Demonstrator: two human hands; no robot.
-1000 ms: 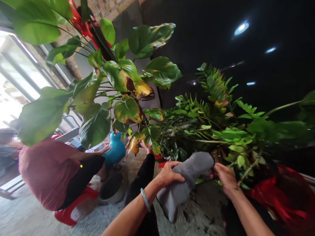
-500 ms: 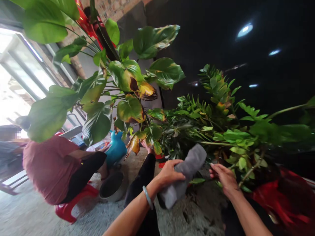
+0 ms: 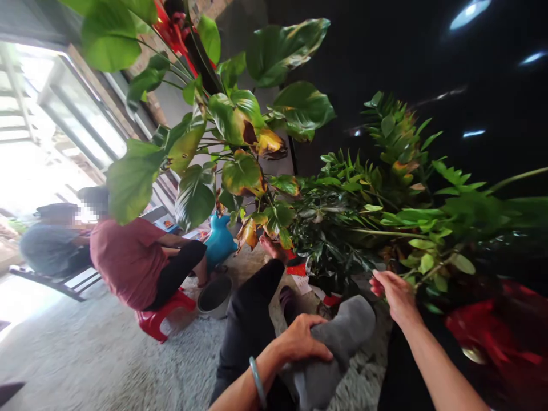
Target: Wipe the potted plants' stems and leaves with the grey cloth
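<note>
My left hand (image 3: pixel 302 341), with a pale bangle at the wrist, grips a soft grey boot-shaped fabric piece (image 3: pixel 351 328) from its left side. The piece has a rounded end and lies low before me, above my legs. My right hand (image 3: pixel 399 298) is raised to the right of the fabric, apart from it. Its thumb and fingers are pinched together in front of the leaves; anything between them is too small to make out.
Green plants (image 3: pixel 342 222) rise ahead, beside a broad-leaved plant (image 3: pixel 244 171) with browned leaves. Red material (image 3: pixel 496 331) lies at right. On the left, a person in a pink shirt (image 3: pixel 124 262) sits on a red stool (image 3: pixel 165 314), near a grey bucket (image 3: pixel 214 297) and a teal object (image 3: pixel 220 242).
The view has swung left, showing more of the seated people. My left hand and the grey fabric sit lower in view. My right hand has come up slightly, with its fingers still pinched.
</note>
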